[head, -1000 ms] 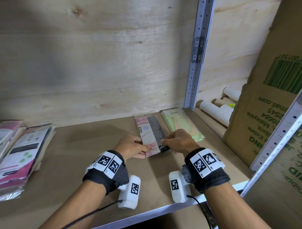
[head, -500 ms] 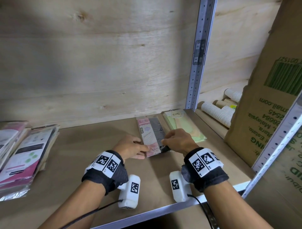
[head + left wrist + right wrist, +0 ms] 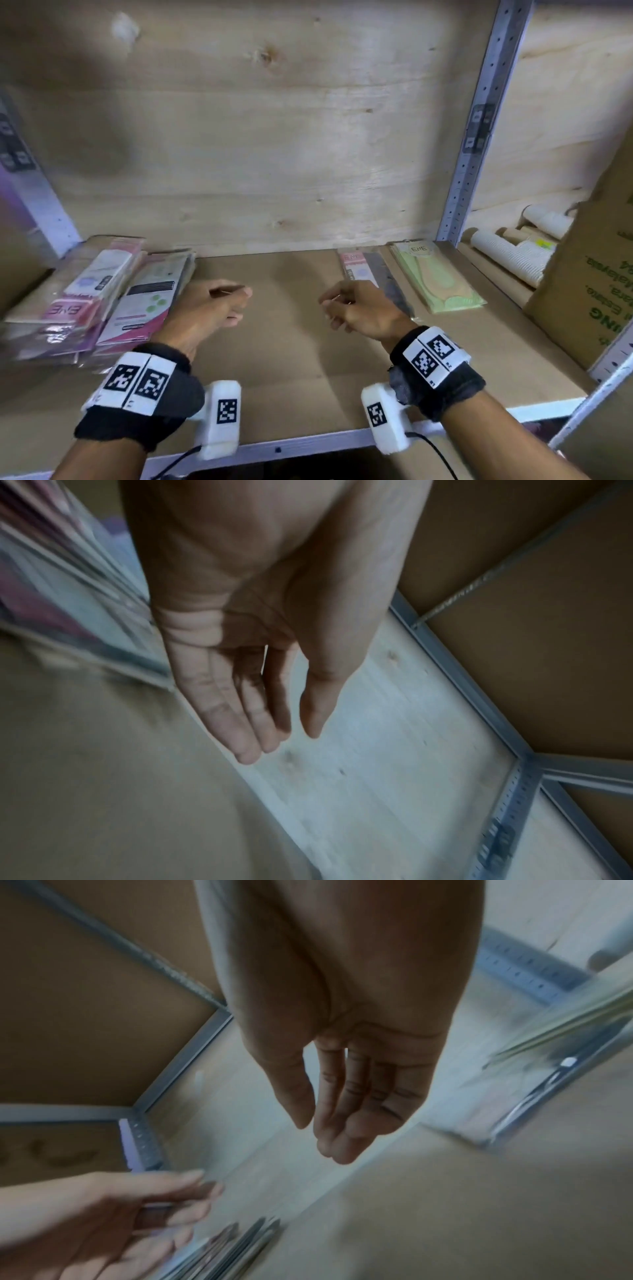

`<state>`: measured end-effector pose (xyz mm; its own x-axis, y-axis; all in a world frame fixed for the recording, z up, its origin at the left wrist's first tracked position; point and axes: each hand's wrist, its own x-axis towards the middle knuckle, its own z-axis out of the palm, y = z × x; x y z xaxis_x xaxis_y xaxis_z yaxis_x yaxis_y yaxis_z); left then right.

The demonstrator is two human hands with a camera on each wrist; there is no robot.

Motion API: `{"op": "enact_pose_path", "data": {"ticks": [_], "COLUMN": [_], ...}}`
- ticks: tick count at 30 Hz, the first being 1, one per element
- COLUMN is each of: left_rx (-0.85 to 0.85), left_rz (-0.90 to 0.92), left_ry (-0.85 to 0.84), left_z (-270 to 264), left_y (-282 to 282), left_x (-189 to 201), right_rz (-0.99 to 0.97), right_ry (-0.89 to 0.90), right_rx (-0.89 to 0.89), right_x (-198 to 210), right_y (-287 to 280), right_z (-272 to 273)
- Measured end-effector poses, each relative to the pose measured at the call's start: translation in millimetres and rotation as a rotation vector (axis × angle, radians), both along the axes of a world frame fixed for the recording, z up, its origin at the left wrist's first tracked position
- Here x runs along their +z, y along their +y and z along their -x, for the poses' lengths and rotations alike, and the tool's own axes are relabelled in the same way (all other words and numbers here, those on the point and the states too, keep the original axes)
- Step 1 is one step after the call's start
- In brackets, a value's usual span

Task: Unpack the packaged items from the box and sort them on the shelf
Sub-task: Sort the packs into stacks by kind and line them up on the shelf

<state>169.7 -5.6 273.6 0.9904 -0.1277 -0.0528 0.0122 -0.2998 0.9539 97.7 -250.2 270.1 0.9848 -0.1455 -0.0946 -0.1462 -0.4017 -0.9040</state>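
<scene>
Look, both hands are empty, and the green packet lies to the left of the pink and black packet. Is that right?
Not quite. Both the left hand and the right hand are empty, but the green packet lies to the right of the pink and black packet, not the left. The head view shows them side by side on the shelf.

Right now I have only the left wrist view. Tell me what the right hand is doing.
Observer: The right hand holds nothing; its fingers hang relaxed above the shelf.
Operator: Name what lies nearest it.
Observer: A pink and black packet, flat on the shelf just beyond the hand.
Operator: Report what is beside that.
Observer: A green packet lies alongside it, on the side toward the metal post.
</scene>
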Motion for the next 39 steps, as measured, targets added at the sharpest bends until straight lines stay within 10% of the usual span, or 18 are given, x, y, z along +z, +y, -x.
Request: {"op": "enact_pose_path", "data": {"ticks": [21,31,39], "left_rx": [0.391,0.346,0.091], "left_rz": [-0.196,-0.178,-0.376], "left_ry": [-0.111,-0.110,-0.192], "left_z": [-28.6,-21.1,-16.2], "left_y": [187.9,193.5,149.4], "left_x": [15.4,13.8,9.3], "right_rz": [0.105,0.175,-0.315], "right_ry": [0.172,0.202,0.127], "right_rx": [0.192,0.236,0.170], "right_x": [-11.2,-16.3,10.3], "right_y": [244.4,225.8,158.5], "right_z": [-152.9,-152.7,-94.3]}}
